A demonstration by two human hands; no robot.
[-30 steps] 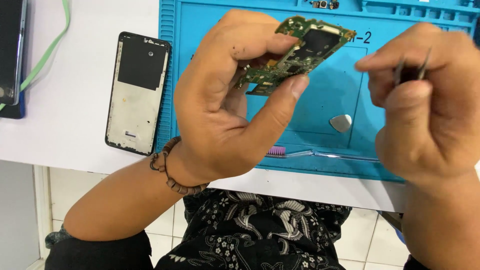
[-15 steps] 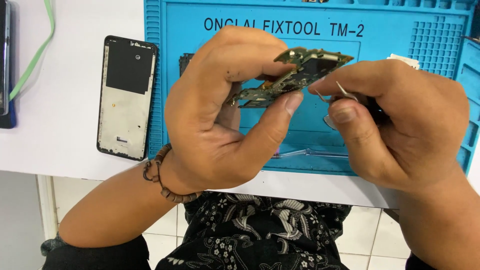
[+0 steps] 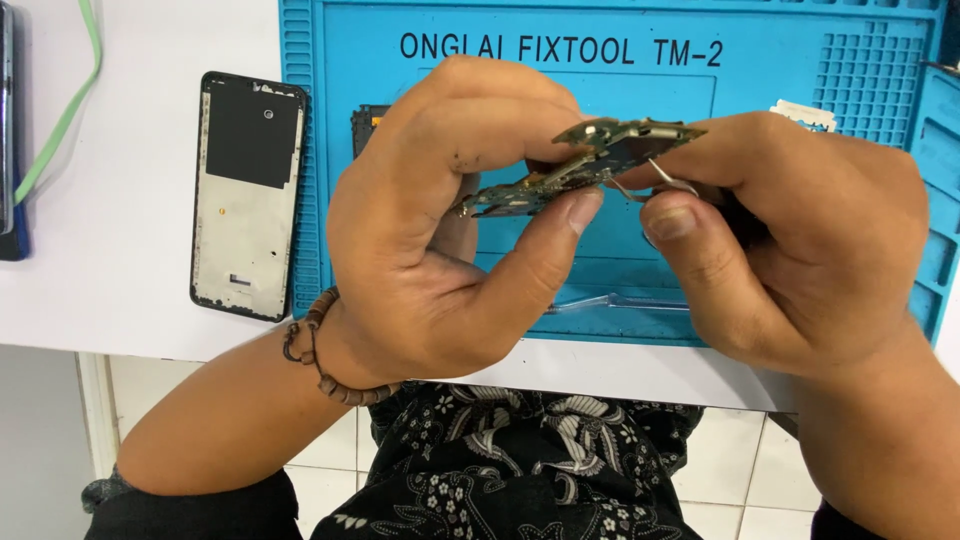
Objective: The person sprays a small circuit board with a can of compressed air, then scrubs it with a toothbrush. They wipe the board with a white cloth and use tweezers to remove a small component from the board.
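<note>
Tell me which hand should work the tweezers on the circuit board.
Right. The right hand already holds the tweezers, tips at the circuit board; the left hand is busy pinching the board.

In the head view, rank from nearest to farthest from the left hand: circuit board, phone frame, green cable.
1. circuit board, pinched in the left hand.
2. phone frame, on the white table left of the blue mat.
3. green cable, at the far left edge.
</note>
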